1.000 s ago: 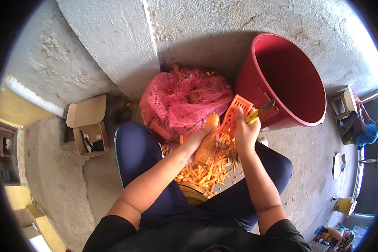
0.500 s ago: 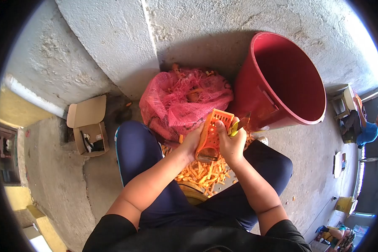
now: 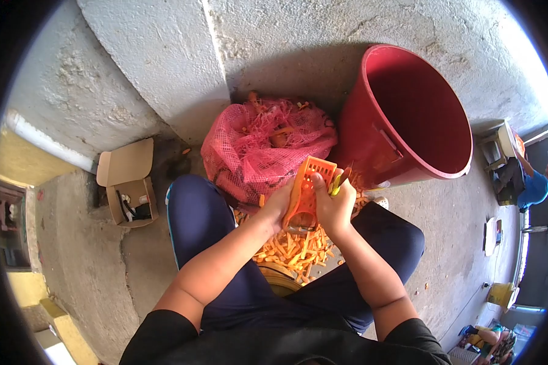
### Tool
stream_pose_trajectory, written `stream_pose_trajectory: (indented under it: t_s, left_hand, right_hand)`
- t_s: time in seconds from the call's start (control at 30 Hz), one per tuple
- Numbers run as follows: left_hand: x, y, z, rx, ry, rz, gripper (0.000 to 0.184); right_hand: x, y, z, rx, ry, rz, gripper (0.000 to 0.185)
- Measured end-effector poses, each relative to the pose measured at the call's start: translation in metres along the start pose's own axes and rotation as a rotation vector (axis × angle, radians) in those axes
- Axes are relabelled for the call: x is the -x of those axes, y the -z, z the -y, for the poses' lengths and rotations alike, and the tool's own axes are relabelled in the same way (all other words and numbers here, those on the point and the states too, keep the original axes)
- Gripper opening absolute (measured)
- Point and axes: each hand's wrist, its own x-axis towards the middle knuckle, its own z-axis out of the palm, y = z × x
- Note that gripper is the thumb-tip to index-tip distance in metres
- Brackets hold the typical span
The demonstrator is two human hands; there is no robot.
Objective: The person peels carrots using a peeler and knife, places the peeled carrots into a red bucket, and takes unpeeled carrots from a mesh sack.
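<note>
Between my knees, my left hand [image 3: 279, 207] is closed round the side of an orange plastic piece [image 3: 307, 198] with slots and round holes, like a small basket or grater. My right hand [image 3: 337, 207] presses its thumb on the same piece from the right. That hand also grips a small knife with a yellow-green handle [image 3: 335, 185], its blade pointing up and away. Below both hands lies a heap of orange cut sticks [image 3: 295, 249] that look like carrot. The rim of a yellow container [image 3: 278, 277] shows nearer my body.
A pink mesh sack [image 3: 265, 152] with orange pieces on top sits against the wall. To its right a big red tub [image 3: 371, 134] leans. An opened cardboard box [image 3: 131, 194] is at left. Another person [image 3: 526, 176] sits far right; someone else [image 3: 490, 344] is lower right.
The knife has turned slightly in my right hand, so less of its blade shows. Both hands and the orange piece have barely shifted.
</note>
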Motion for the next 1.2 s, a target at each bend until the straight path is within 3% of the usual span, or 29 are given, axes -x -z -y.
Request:
stream_pose_trajectory:
  t_s: [0.1, 0.17, 0.2, 0.27, 0.33, 0.4, 0.47, 0.53, 0.63, 0.73, 0.77, 0.97, 1.17, 1.2]
  left_hand:
    - [-0.011, 0.02, 0.022, 0.011, 0.032, 0.128, 0.04]
    - [0.001, 0.017, 0.021, -0.158, 0.058, 0.213, 0.04]
    - [0.009, 0.013, 0.019, -0.243, 0.07, 0.253, 0.04]
    - [0.015, 0.007, 0.029, -0.431, -0.065, 0.223, 0.042]
    - [0.014, 0.007, 0.029, -0.272, 0.099, 0.203, 0.039]
    - [0.007, 0.011, 0.027, -0.232, 0.054, 0.104, 0.039]
    - [-0.002, 0.022, 0.019, -0.075, 0.177, 0.163, 0.037]
    - [-0.012, 0.031, 0.017, 0.023, 0.145, 0.163, 0.041]
    - [-0.013, 0.028, 0.01, 0.001, 0.092, 0.166, 0.046]
    - [-0.006, 0.013, 0.008, 0.18, 0.023, 0.184, 0.046]
    - [-0.008, 0.016, 0.008, 0.206, 0.008, 0.255, 0.042]
    - [-0.017, 0.018, 0.013, 0.192, 0.012, 0.171, 0.037]
    - [-0.011, 0.01, 0.013, 0.207, 0.026, 0.086, 0.039]
    - [-0.015, 0.015, 0.015, 0.163, 0.015, 0.169, 0.041]
  right_hand:
    - [-0.02, 0.004, -0.004, 0.013, -0.062, -0.104, 0.016]
    - [-0.049, 0.019, -0.024, 0.265, 0.039, -0.304, 0.019]
    - [-0.068, 0.027, -0.043, 0.162, 0.007, -0.413, 0.02]
    - [-0.091, 0.049, -0.052, 0.214, 0.026, -0.594, 0.02]
    - [-0.095, 0.052, -0.058, 0.087, -0.025, -0.576, 0.021]
    - [-0.08, 0.043, -0.037, 0.117, 0.029, -0.474, 0.02]
    - [-0.061, 0.03, -0.023, 0.03, 0.082, -0.368, 0.019]
    - [-0.039, 0.023, -0.016, -0.153, -0.06, -0.193, 0.017]
    - [-0.016, 0.011, 0.003, -0.281, -0.071, -0.088, 0.015]
    - [-0.004, 0.009, 0.007, -0.175, -0.054, 0.025, 0.017]
    - [-0.003, 0.005, 0.005, -0.186, -0.007, 0.019, 0.018]
    - [0.001, 0.004, 0.006, -0.089, 0.03, 0.072, 0.022]
    - [-0.003, 0.0, 0.002, 0.094, 0.038, -0.046, 0.022]
    - [-0.007, 0.001, -0.001, 0.117, 0.048, -0.092, 0.022]
